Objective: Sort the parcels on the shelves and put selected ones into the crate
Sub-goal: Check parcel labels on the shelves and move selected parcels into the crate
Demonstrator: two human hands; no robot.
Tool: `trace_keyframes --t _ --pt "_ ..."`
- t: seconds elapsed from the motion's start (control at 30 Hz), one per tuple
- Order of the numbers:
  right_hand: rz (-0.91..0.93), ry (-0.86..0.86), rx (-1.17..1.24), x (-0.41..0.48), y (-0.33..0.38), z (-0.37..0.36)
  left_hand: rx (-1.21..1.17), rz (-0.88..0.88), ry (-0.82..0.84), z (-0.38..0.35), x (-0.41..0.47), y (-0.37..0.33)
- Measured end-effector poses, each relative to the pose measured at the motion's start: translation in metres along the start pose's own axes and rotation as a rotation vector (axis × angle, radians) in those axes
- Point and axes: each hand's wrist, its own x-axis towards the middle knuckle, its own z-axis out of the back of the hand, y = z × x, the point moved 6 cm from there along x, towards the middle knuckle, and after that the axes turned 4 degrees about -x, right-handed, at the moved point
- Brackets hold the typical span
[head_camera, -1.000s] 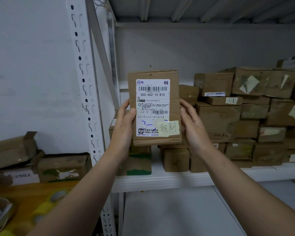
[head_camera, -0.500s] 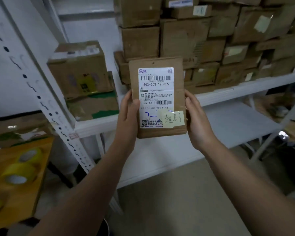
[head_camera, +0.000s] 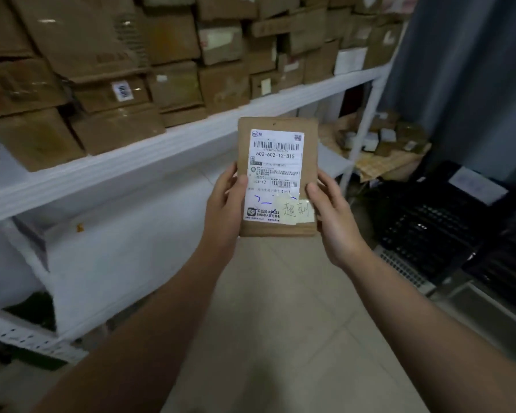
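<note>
Nearest the wearer, the left hand and right hand clasp the side edges of a flat brown cardboard parcel. It is held upright in the air, with its white label and pale yellow handwritten note facing the camera.

The grip is unchanged over the last second, but the view has swung right and down. A black latticed plastic crate now shows on the floor, right of the parcel. Beyond and to the left, the white metal shelf of stacked brown cardboard boxes passes behind.

Assessment: the parcel appears selected and in transit to the crate, not yet deposited.
</note>
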Motion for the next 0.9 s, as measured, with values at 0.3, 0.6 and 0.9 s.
trace_keyframes --t 0.3,0.6,0.9 --pt "-0.167 -0.265 -0.034 0.003 -0.023 0.200 -0.014 0.165 0.300 -0.191 0.004 0.078" --pt "-0.203 -0.467 0.002 0.102 -0.054 0.312 0.064 0.191 0.500 -0.329 0.104 0.141" --pt "-0.269 -0.659 0.094 0.222 -0.080 0.409 0.104 0.266 0.711 -0.464 0.236 0.197"
